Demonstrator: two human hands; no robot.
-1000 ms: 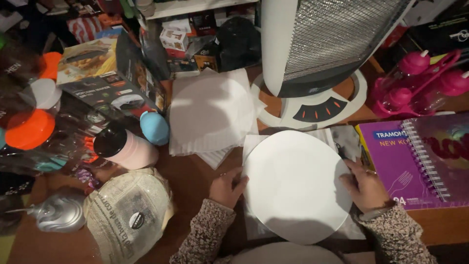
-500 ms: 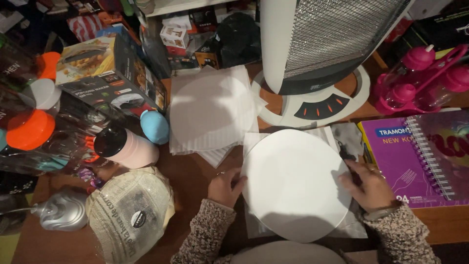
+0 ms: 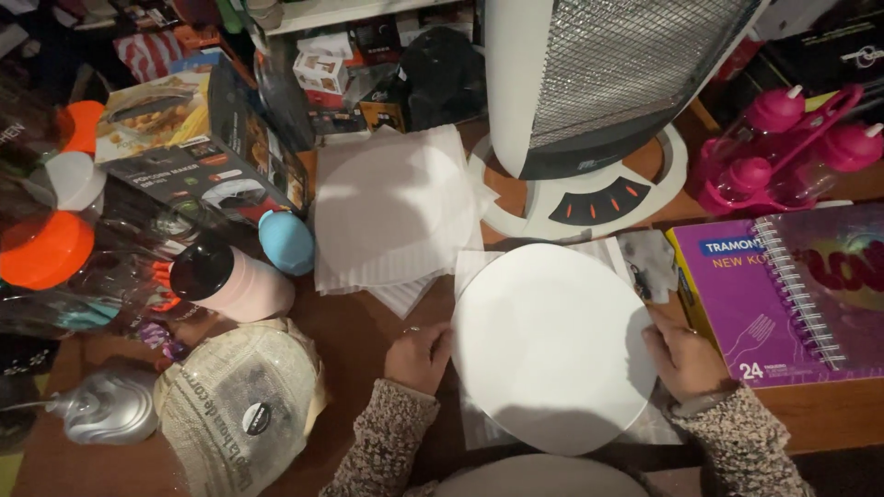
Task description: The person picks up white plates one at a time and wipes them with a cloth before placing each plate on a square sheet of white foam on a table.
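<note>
Both forearms come up from the bottom edge in speckled knit sleeves, angled slightly inward. The left hand [image 3: 419,354] lies knuckles up, fingers curled and pointing right, a ring on one finger. The right hand [image 3: 683,357] sits well apart at the same height, fingers bent inward to the left, a band at its wrist.

I count two hands: left hand [image 3: 419,356] and right hand [image 3: 683,357]. There is one round white plate [image 3: 551,345], one stack of white paper sheets [image 3: 396,207], three pink bottles [image 3: 778,138], one heater [image 3: 608,83], two orange lids [image 3: 41,248].
</note>
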